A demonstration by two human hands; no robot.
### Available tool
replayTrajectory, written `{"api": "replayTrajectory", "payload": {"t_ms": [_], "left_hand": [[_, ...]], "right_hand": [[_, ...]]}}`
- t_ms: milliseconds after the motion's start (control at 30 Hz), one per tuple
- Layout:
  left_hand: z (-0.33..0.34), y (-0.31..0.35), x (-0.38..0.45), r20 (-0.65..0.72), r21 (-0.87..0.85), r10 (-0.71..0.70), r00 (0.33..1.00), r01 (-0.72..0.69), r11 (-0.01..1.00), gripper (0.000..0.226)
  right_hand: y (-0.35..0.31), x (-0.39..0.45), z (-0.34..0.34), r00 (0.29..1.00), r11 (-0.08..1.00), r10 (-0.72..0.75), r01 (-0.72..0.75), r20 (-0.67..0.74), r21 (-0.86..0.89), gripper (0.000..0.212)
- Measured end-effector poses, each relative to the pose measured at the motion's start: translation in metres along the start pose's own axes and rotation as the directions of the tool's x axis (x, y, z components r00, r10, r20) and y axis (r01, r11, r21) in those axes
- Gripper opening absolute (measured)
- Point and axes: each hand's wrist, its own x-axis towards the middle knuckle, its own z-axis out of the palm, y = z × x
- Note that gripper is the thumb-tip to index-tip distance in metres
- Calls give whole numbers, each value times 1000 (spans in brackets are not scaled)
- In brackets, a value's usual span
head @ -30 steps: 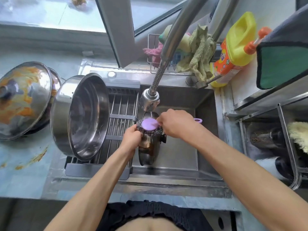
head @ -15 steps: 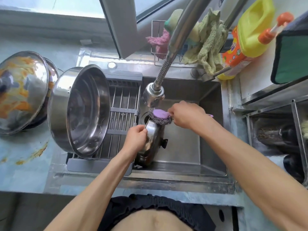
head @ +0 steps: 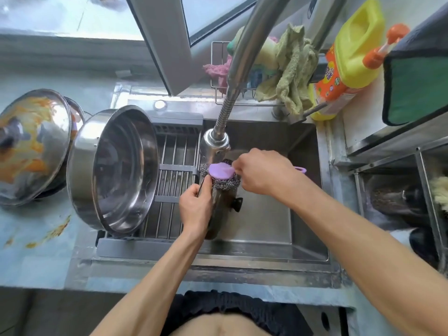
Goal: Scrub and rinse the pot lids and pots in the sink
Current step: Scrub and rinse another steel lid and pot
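Steel pot lid (head: 219, 214) on edge, steel-wool scrubber (head: 221, 177) atop.

Yellow detergent bottle (head: 349, 57) stands beside a green rag (head: 293, 69).

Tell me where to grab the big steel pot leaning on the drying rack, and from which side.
Grip the big steel pot by its upper rim, coming from above. It leans on its side on the drying rack with its open mouth facing the sink, so the top rim is bare and within reach. No handle shows.
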Motion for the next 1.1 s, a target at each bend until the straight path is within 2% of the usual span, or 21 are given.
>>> {"api": "replayTrajectory", "payload": {"t_ms": [133,233,333,400,533,667,733,833,933,1033,1100], "left_hand": [[-7,-10,-14,65,-5,22,998,-22,1000,51],[-13,-10,-11,95,-9,-28,995,29,1000,46],[-12,-1,-8,263,81,2,965,-24,996,18],[-11,10,-3,321,123,7,947,-50,991,24],[-8,26,2,279,107,-141,950,115,988,25],[6,36,3,183,148,-103,978,76,986,17],[13,42,4,155,145,-127,980,104,984,15],[21,47,3,144,75,-172,975,162,984,19],[26,47,0,139,55,-189,972,183,982,19],[32,49,-8,132,20,-236,963,236,972,13],[36,46,-11,139,10,-226,964,226,974,23]], "right_hand": [[17,5,-1,994,994,109,-109,-15,-6,13],[14,-3,8,998,998,63,-63,11,30,10],[25,-4,15,990,987,143,-143,14,66,23],[40,-3,18,973,969,230,-227,-15,100,27],[59,-3,17,940,940,331,-322,-83,110,29],[82,12,9,838,869,492,-459,-234,185,37],[92,23,4,787,840,543,-510,-293,185,48],[100,37,4,765,836,546,-526,-340,160,64],[105,46,12,745,838,527,-537,-410,101,65],[111,54,15,769,857,499,-506,-400,96,83],[115,58,11,776,860,497,-500,-388,100,85]]}}
